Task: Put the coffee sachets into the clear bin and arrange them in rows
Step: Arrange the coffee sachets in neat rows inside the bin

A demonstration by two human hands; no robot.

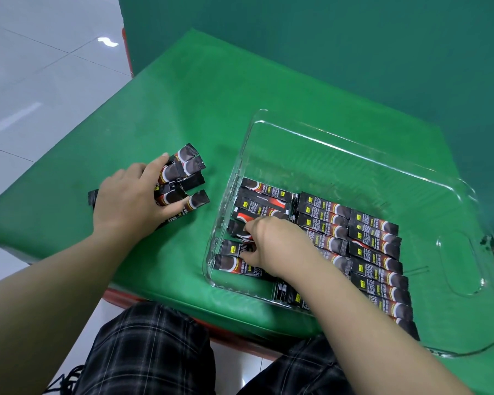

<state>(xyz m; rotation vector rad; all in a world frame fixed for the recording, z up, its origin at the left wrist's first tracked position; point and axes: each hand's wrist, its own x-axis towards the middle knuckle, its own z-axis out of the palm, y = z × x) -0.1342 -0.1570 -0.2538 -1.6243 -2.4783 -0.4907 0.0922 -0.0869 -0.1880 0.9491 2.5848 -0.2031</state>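
Mostly illegible print on black sachets (322, 208); yellow label squares (311, 200).

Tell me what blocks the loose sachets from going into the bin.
Nothing visible does. The loose sachets lie under the left hand just left of the open-topped bin; only its low clear wall lies between.
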